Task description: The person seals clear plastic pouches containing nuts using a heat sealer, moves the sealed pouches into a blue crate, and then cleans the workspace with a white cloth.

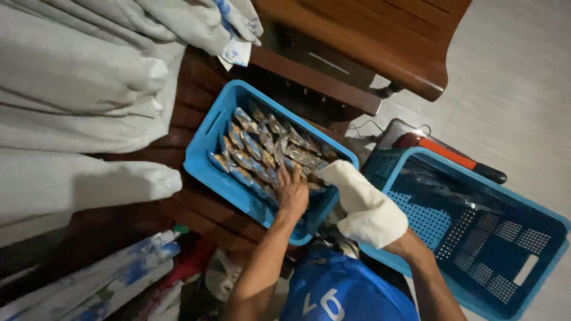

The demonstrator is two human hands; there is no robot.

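Note:
A blue plastic bin (205, 139) sits on a dark wooden bench and holds several shiny wrapped packets (262, 145) in rows. My bare left hand (292, 191) reaches into the bin's near end, fingers spread on the packets. My right hand (366, 205) wears a thick cream-coloured glove and rests at the bin's right rim, fingertip end touching the edge. I cannot tell whether it holds anything.
A larger blue perforated crate (505, 238) stands to the right on the tiled floor, with a red-and-black tool (452, 157) behind it. Big grey-white sacks (77, 89) fill the left. A wooden bench seat (369, 35) is at the top. Blue clothing (345, 291) is below.

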